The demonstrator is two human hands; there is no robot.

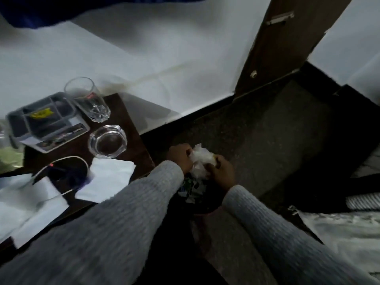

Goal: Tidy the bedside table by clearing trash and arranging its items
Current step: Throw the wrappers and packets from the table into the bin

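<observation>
Both hands hold a crumpled white tissue wad (200, 156) over a dark trash bin (202, 204) on the floor, right of the bedside table (131, 132). My left hand (180, 156) grips its left side and my right hand (222, 171) its right side. Scraps of paper lie inside the bin. On the dark wooden table stand an empty drinking glass (88, 99), a glass ashtray (108, 141), a grey divided tray (41, 118) with a yellow packet, flat white paper napkins (109, 178) and a white cable (61, 161).
A card or leaflet (61, 138) lies under the tray. A white wall runs behind the table, and a brown door (287, 38) stands open at the upper right. The floor is dark stone. Pale fabric (345, 233) lies at the lower right.
</observation>
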